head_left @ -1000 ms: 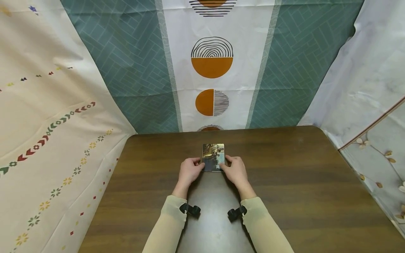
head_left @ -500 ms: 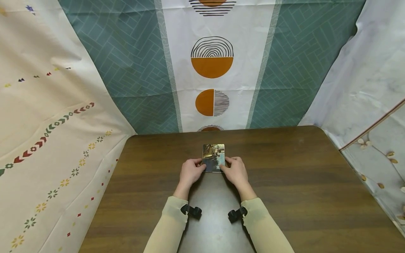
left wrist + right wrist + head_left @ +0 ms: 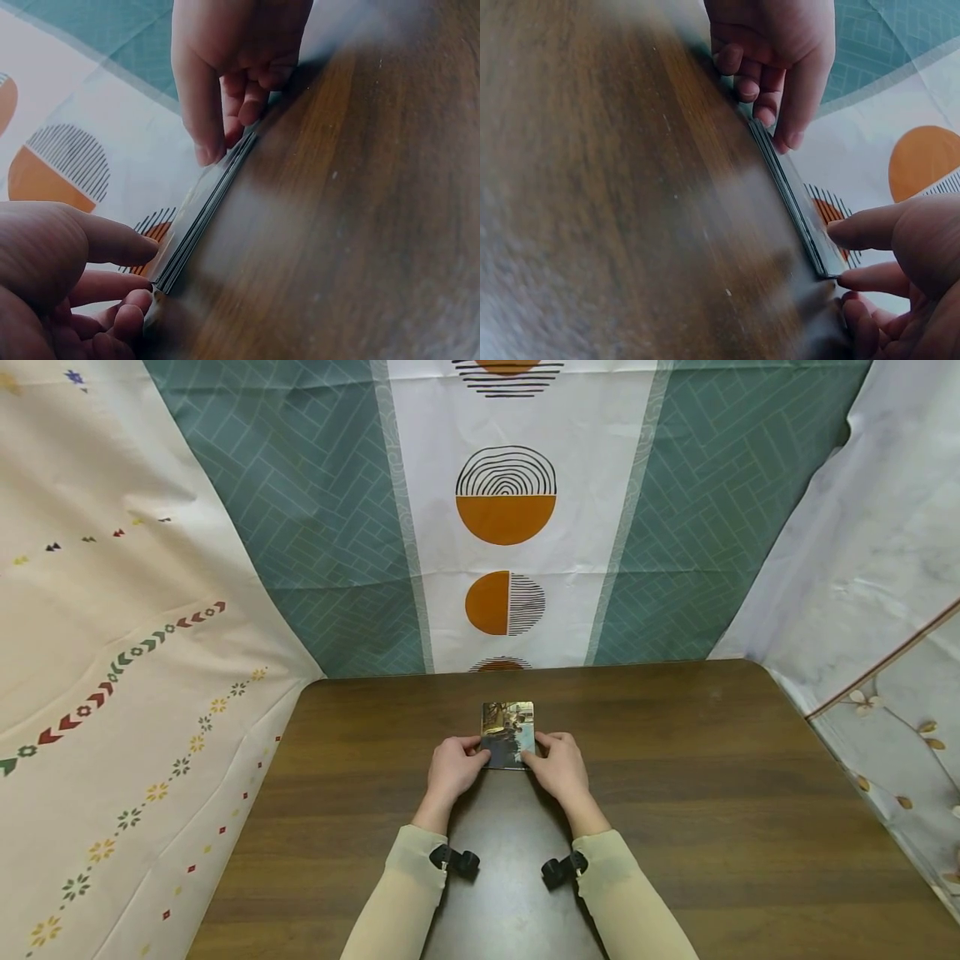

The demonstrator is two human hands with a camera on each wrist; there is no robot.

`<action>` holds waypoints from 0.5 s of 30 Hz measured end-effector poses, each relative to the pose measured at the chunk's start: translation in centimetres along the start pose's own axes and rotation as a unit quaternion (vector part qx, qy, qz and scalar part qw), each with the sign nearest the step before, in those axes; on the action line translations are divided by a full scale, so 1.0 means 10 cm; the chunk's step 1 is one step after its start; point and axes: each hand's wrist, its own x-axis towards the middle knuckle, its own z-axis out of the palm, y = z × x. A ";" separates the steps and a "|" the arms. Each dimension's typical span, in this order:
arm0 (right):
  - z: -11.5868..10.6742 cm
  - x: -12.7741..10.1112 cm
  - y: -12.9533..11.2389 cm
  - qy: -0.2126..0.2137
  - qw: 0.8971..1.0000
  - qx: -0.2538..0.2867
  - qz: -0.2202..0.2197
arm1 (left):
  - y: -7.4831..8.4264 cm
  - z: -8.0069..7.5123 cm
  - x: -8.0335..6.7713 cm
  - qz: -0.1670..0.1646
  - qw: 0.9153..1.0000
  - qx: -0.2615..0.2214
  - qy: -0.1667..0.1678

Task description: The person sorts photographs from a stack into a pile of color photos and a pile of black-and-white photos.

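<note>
Head view shows a thin stack of picture cards (image 3: 508, 735) lying flat on the dark wooden table (image 3: 712, 793), around the middle of the table's width and toward its far side, its long side running away from the person. The wrist views show several thin layers with their near edges lined up. The left hand (image 3: 452, 767) sits at the stack's near left corner and the right hand (image 3: 558, 766) at its near right corner, both resting on the table.

From the left wrist camera, the left thumb (image 3: 112, 240) lies over the top card while the curled fingers (image 3: 124, 300) close in at the stack's edge, so the left hand pinches that corner. The right wrist camera shows the same on the other side: the right thumb (image 3: 862, 229) above, the fingers (image 3: 870, 281) at the edge below, pinching the corner. Each wrist view also catches the opposite hand, its fingertips curled down onto the far end of the same edge.

Compared with the views of a second ago and half a second ago, almost nothing has moved: the stack keeps its place, the hands hold the same corners, and only the framing has drifted slightly. As a judgement, the hands are steadying or squaring the cards rather than lifting them.

Around this, pale sleeves (image 3: 405, 893) cover both forearms, each with a small black camera mount (image 3: 453, 860) at the wrist. Behind the table hangs a teal and white curtain with orange half-circles (image 3: 506, 518); patterned cream cloth (image 3: 112, 693) hangs at the left and pale floral cloth (image 3: 885, 693) at the right.
</note>
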 end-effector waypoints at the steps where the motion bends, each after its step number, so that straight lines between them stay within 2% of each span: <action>1: 0.00 0.00 0.00 0.001 1.000 0.000 0.000 | 0.00 0.00 0.00 -0.002 1.000 -0.002 -0.001; 9: 0.01 0.01 0.02 0.004 1.000 0.005 0.000 | -0.02 0.02 0.01 -0.007 1.000 -0.012 -0.003; 15: -0.01 0.01 0.01 0.013 1.000 0.024 -0.011 | -0.02 0.02 0.00 0.000 0.999 -0.039 0.017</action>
